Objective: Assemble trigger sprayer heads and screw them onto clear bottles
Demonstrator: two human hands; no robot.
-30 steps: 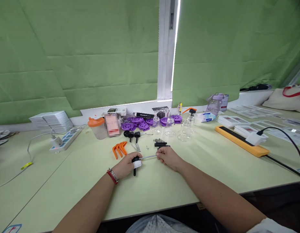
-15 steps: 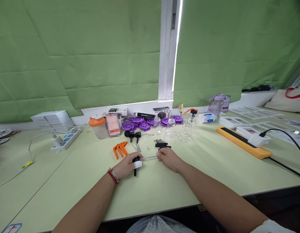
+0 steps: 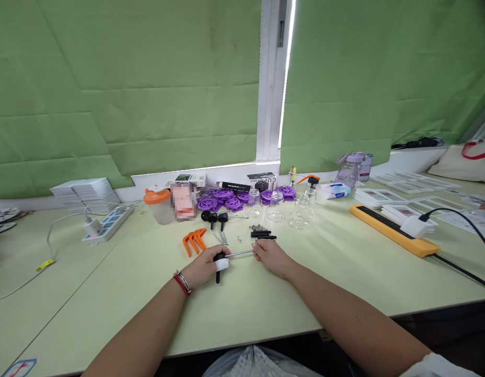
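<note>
My left hand (image 3: 206,267), with a white-taped finger and a red bracelet at the wrist, is closed around a black knob-handled part (image 3: 218,268) on the pale green table (image 3: 120,293). A thin metal rod (image 3: 239,254) runs from that part to my right hand (image 3: 269,255), whose fingertips pinch the rod's far end. Just beyond my hands lie orange angled pieces (image 3: 193,241), loose metal pins (image 3: 221,238), black sticks (image 3: 262,234) and two more black knobs (image 3: 214,217).
Purple gear-like wheels (image 3: 222,199), small clear glass jars (image 3: 276,207), an orange-lidded cup (image 3: 156,205) and boxes line the back by the window. A white power strip (image 3: 103,225) lies left, a yellow power strip (image 3: 392,229) with a black cable right. Card stacks sit at both sides.
My hands and the rod stay nearly where they were. The view has shifted slightly.
</note>
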